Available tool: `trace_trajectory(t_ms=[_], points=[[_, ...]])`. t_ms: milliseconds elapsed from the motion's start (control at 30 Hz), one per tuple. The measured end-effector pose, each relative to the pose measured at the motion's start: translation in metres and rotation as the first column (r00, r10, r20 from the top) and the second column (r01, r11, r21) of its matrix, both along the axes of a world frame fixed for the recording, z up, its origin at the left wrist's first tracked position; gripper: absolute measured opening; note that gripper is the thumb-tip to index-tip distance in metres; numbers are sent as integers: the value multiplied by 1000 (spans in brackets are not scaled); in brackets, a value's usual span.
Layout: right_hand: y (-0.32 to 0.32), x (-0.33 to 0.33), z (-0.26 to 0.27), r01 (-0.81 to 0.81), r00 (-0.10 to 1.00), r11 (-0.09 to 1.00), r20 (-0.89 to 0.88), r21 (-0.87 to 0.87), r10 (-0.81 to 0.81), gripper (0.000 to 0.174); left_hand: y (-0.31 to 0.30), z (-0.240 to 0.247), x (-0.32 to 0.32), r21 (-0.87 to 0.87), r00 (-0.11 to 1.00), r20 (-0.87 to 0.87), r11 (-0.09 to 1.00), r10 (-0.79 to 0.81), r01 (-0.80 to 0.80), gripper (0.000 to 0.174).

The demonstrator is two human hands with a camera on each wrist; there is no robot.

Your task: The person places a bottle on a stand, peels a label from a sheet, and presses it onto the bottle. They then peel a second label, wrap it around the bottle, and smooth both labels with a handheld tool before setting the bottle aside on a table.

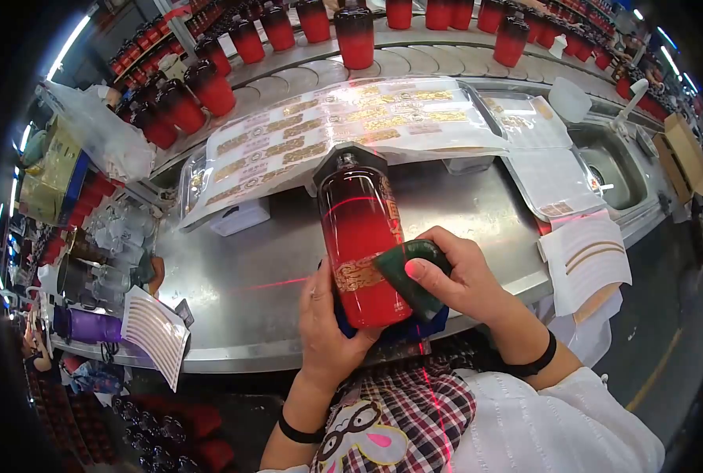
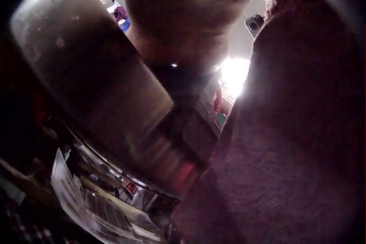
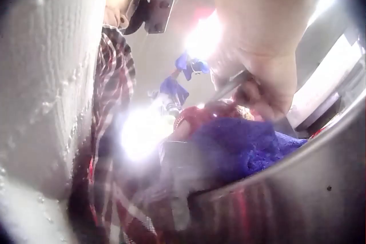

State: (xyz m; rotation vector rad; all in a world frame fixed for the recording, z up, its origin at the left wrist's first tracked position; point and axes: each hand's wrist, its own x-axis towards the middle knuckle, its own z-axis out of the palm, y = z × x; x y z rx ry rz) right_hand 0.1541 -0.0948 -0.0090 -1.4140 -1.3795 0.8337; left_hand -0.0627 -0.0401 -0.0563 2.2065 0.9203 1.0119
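A glass bottle [image 1: 355,229], black at the neck and fading to red, leans back on the metal worktable with gold decals on its front and right side. Its neck end lies in a dark angular holder [image 1: 325,169]. My left hand [image 1: 324,323] holds the bottle's lower left side, the thumb near its base. A flat dark green pad [image 1: 422,296] is pinched in my right hand [image 1: 470,280], its edge right at the lower gold decal. Under the bottle's base shows a blue cloth [image 3: 234,147]. The left wrist view is dark and mostly shows the forearm.
Behind the bottle, a sheet of gold decals [image 1: 288,142] covers a raised board. Red-black bottles stand along a conveyor [image 1: 288,79] at the back. A sink [image 1: 623,177] is at the right, striped paper sheets [image 1: 588,256] hang near it, and a purple bottle [image 1: 91,325] lies left.
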Motion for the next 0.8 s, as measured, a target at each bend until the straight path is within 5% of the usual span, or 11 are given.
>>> trace_trajectory(t_ms=[800], points=[[0,-1,-3,10,1000,1000,-26,-2,-10,33,0,-1,-1,-6,1000,-7,1000,-5,5,100]])
